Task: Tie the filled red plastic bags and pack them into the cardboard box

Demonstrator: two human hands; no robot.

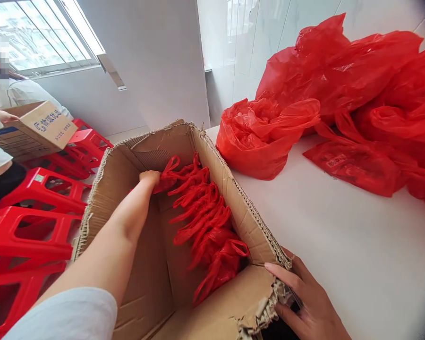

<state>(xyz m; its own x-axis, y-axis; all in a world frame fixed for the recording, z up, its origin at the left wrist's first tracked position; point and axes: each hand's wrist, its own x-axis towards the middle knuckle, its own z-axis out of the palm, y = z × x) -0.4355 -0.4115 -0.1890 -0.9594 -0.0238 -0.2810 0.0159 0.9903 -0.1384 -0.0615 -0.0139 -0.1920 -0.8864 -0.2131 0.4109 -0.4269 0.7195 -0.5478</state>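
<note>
A deep cardboard box [138, 297] stands in front of me, its top edges torn and ragged. A row of small red plastic bags [201, 212] with tied handles lines its right side. Deep inside, toward the far end, my left hand [150, 177] is closed on a red plastic bag [166, 181]; its fingers are partly hidden. My right hand [304, 293] grips the near right corner of the box, thumb over the inside and fingers outside. Something dark shows beneath that hand, too hidden to name.
Large red plastic bags [340, 75] and an open-topped red bag [255, 141] sit on the white table [340, 231] at right. Red plastic stools [38, 226] crowd the left. Behind them, a person [35, 92] holds another cardboard box [49, 125].
</note>
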